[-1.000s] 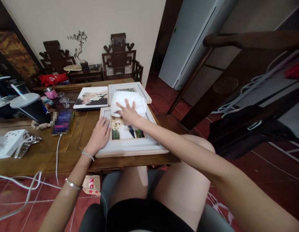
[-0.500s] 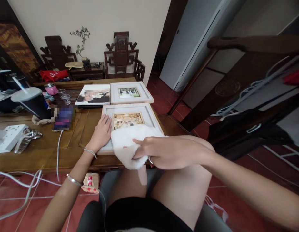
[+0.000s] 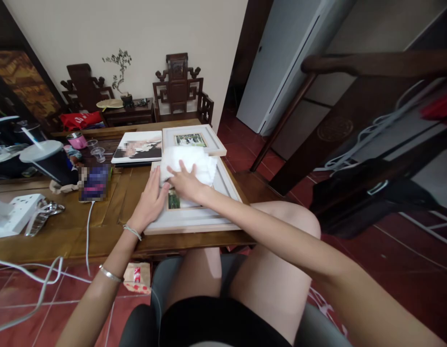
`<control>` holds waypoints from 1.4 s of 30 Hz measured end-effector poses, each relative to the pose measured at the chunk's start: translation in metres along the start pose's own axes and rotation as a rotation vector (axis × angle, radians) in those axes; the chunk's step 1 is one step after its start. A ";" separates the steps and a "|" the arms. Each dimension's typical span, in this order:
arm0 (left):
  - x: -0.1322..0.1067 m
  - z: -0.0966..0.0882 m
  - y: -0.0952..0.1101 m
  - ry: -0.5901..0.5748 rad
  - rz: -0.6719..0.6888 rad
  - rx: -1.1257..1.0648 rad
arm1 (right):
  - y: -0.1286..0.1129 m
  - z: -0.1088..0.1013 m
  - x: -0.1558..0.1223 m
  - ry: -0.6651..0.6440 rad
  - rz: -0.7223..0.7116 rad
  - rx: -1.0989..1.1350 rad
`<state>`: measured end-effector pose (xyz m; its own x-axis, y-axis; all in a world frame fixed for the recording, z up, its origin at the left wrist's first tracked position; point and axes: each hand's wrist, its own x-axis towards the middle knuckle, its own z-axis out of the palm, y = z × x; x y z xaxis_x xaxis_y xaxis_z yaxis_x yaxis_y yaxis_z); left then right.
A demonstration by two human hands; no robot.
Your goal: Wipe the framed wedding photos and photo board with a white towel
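My right hand (image 3: 185,182) holds a fluffy white cloth (image 3: 189,156) down against a light wooden picture frame (image 3: 225,193), its fingers spread over the fabric. The cloth covers the frame's upper part and most of its photo; the photo's lower left corner (image 3: 173,200) shows. At the left edge of that frame rests my left hand (image 3: 151,195), fingers stretched out and pressing it, with nothing held. Behind lies a second framed photo (image 3: 190,140), partly overlapped by the cloth. Beside it is a photo panel or album (image 3: 138,146) with a blurred picture.
The wooden table (image 3: 116,238) also bears a phone (image 3: 95,183) on a white cable, a power strip (image 3: 19,212), a black cup with lid and straw (image 3: 47,156), a pink mug (image 3: 77,140) and small clear cups (image 3: 98,153). A dark wooden chair (image 3: 178,86) stands behind.
My right hand has moved the cloth away from me, from the frame's near edge to its far part. The frame's near side is now uncovered. My left hand stays at the left edge.
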<state>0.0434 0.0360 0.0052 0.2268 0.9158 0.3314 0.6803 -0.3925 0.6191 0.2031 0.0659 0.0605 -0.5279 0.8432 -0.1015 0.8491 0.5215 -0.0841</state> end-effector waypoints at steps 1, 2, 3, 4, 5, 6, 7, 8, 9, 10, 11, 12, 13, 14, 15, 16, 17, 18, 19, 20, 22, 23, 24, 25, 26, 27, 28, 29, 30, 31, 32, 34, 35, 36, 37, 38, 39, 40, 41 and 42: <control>0.000 0.000 0.000 0.006 0.007 -0.013 | -0.007 -0.002 -0.003 -0.030 -0.025 0.012; 0.000 -0.001 0.001 0.012 0.014 -0.023 | -0.014 -0.003 -0.010 -0.058 -0.060 0.026; 0.000 -0.001 0.001 0.017 0.020 -0.029 | -0.020 -0.005 -0.021 -0.090 -0.100 0.037; 0.001 -0.001 0.000 0.018 0.024 -0.031 | -0.025 -0.006 -0.033 -0.124 -0.142 0.045; 0.001 -0.001 0.000 0.017 0.024 -0.028 | -0.028 -0.008 -0.048 -0.158 -0.181 0.049; 0.001 -0.001 0.000 0.014 0.018 -0.018 | -0.029 -0.010 -0.063 -0.187 -0.211 0.052; 0.002 -0.001 0.000 0.008 0.008 0.001 | -0.028 -0.013 -0.078 -0.211 -0.228 0.053; 0.002 -0.001 -0.001 -0.002 -0.005 0.028 | -0.024 -0.016 -0.093 -0.224 -0.225 0.055; 0.002 -0.001 -0.001 -0.014 -0.017 0.064 | -0.019 -0.019 -0.105 -0.231 -0.204 0.056; 0.003 0.000 -0.001 -0.027 -0.026 0.108 | -0.012 -0.022 -0.116 -0.239 -0.166 0.054; 0.003 0.000 -0.002 -0.042 -0.028 0.155 | -0.004 -0.025 -0.125 -0.248 -0.114 0.049; 0.003 0.001 -0.002 -0.055 -0.025 0.200 | 0.004 -0.028 -0.132 -0.258 -0.062 0.043; 0.004 0.001 -0.003 -0.065 -0.021 0.238 | 0.011 -0.030 -0.137 -0.266 -0.019 0.034; 0.004 0.002 -0.003 -0.070 -0.019 0.267 | 0.016 -0.031 -0.140 -0.269 0.008 0.024; 0.005 0.002 -0.003 -0.071 -0.020 0.287 | 0.018 -0.031 -0.142 -0.268 0.023 0.016; 0.005 0.003 -0.003 -0.069 -0.024 0.299 | 0.017 -0.029 -0.141 -0.259 0.022 0.012; 0.005 0.003 -0.003 -0.069 -0.027 0.307 | 0.014 -0.026 -0.139 -0.241 0.002 0.013; 0.006 0.003 -0.003 -0.071 -0.028 0.312 | 0.008 -0.021 -0.137 -0.215 -0.029 0.020; 0.006 0.003 -0.003 -0.076 -0.026 0.318 | 0.001 -0.016 -0.133 -0.177 -0.068 0.030; 0.006 0.003 -0.003 -0.082 -0.021 0.324 | -0.007 -0.010 -0.130 -0.131 -0.110 0.040; 0.006 0.002 -0.005 -0.091 -0.005 0.336 | -0.018 0.000 -0.126 -0.042 -0.174 0.055; 0.007 0.002 -0.006 -0.091 0.003 0.341 | -0.021 0.004 -0.127 -0.011 -0.189 0.062; 0.007 0.001 -0.007 -0.087 0.010 0.344 | -0.022 0.007 -0.130 0.006 -0.191 0.071; 0.007 0.001 -0.008 -0.082 0.017 0.344 | -0.019 0.009 -0.135 0.013 -0.181 0.078; 0.007 0.001 -0.009 -0.076 0.024 0.341 | -0.014 0.010 -0.142 0.015 -0.159 0.082; 0.007 0.001 -0.010 -0.071 0.028 0.336 | -0.008 0.011 -0.150 0.019 -0.127 0.082; 0.007 0.001 -0.010 -0.070 0.031 0.331 | 0.000 0.012 -0.158 0.028 -0.089 0.078; 0.007 0.001 -0.011 -0.073 0.033 0.327 | 0.009 0.013 -0.166 0.043 -0.049 0.069; 0.008 0.000 -0.011 -0.080 0.035 0.324 | 0.018 0.014 -0.173 0.057 -0.014 0.061; 0.008 0.000 -0.011 -0.087 0.038 0.322 | 0.027 0.015 -0.178 0.070 0.015 0.053; 0.008 0.000 -0.011 -0.091 0.043 0.320 | 0.035 0.016 -0.180 0.075 0.037 0.050; 0.009 -0.001 -0.010 -0.092 0.063 0.312 | 0.049 0.019 -0.176 0.070 0.069 0.056; 0.009 -0.001 -0.009 -0.091 0.078 0.304 | 0.055 0.020 -0.171 0.065 0.082 0.064; 0.010 -0.002 -0.009 -0.091 0.095 0.294 | 0.060 0.020 -0.163 0.061 0.095 0.072; 0.010 -0.002 -0.008 -0.092 0.113 0.281 | 0.065 0.020 -0.153 0.059 0.107 0.080; 0.011 -0.003 -0.008 -0.094 0.129 0.267 | 0.070 0.019 -0.142 0.059 0.117 0.083; 0.011 -0.004 -0.008 -0.096 0.140 0.254 | 0.075 0.018 -0.131 0.059 0.125 0.080; 0.011 -0.004 -0.008 -0.097 0.144 0.243 | 0.080 0.016 -0.119 0.059 0.129 0.075; 0.011 -0.004 -0.008 -0.094 0.142 0.233 | 0.084 0.013 -0.108 0.061 0.135 0.071; 0.011 -0.004 -0.008 -0.089 0.135 0.224 | 0.087 0.010 -0.097 0.070 0.147 0.069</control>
<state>0.0371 0.0489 0.0067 0.3800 0.8641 0.3299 0.7747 -0.4922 0.3969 0.3283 0.0285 0.0533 -0.3936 0.9180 -0.0485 0.9125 0.3838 -0.1414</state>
